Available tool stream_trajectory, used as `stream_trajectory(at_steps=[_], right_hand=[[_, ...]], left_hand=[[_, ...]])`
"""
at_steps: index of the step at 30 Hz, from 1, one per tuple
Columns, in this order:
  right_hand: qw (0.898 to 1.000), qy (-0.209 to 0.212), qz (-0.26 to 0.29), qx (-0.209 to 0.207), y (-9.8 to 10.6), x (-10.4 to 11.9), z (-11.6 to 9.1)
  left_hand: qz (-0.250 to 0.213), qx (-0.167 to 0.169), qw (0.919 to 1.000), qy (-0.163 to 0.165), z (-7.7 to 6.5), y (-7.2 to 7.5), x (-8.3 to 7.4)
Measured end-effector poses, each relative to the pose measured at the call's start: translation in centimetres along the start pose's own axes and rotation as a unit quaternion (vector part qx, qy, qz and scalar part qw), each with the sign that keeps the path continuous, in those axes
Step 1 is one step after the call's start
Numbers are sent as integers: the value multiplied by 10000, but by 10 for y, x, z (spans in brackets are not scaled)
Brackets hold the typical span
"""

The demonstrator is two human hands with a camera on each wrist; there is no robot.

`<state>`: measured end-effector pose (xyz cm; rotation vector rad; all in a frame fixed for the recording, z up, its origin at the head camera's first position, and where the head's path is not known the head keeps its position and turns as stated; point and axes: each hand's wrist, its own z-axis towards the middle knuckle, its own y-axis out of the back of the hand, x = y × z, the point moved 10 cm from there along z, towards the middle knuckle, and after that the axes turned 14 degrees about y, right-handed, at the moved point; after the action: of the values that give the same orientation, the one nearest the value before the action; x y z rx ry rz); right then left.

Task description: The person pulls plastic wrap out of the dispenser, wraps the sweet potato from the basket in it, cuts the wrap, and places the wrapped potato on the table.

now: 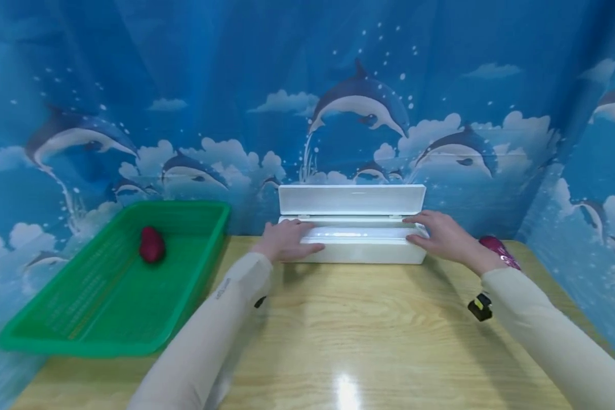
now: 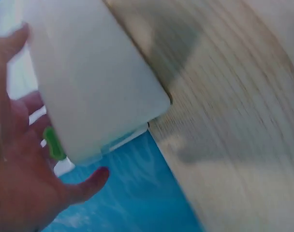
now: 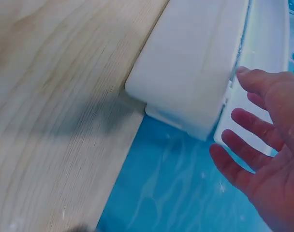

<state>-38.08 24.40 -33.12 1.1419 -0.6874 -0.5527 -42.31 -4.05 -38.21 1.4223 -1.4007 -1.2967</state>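
Flanking a white box [image 1: 361,254] with raised lid [image 1: 352,200] at the table's [image 1: 348,324] back edge, left hand [image 1: 285,240] and right hand [image 1: 445,237] meet its ends, fingers loosely spread, gripping nothing; a green basket [image 1: 82,348] stands to the left.

Cream sleeves [image 1: 548,319], small dark lettering [image 1: 223,288] on left, black-yellow device [image 1: 480,307] beside right

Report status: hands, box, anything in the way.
Left hand and right hand at opposite ends of white box. Lid raised. No obstruction seen; green basket apart, left of box.
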Motion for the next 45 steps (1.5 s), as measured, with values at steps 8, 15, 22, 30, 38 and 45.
stream_trajectory(at_steps=[8, 15, 22, 30, 38, 45], right_hand=[[9999, 111, -108, -27, -9, -5, 28], [9999, -113, 2, 18, -15, -13, 33], [9995, -313, 93, -48, -16, -20, 31], [9986, -155, 360, -357, -15, -19, 26], [9975, -40, 450, -542, -14, -19, 22], [9932, -160, 572, -1006, -12, -24, 21]], left_hand=[[-1277, -142, 9910, -375, 2, 8, 10], [-1665, -791, 9820, -405, 6, 22, 15], [-1446, -1486, 9780, -226, 5, 35, 22], [-1654, -1279, 9779, -41, 7, 33, 26], [-1496, -1238, 9809, 125, 9, 33, 26], [-1324, -1367, 9815, 184, 8, 33, 28]])
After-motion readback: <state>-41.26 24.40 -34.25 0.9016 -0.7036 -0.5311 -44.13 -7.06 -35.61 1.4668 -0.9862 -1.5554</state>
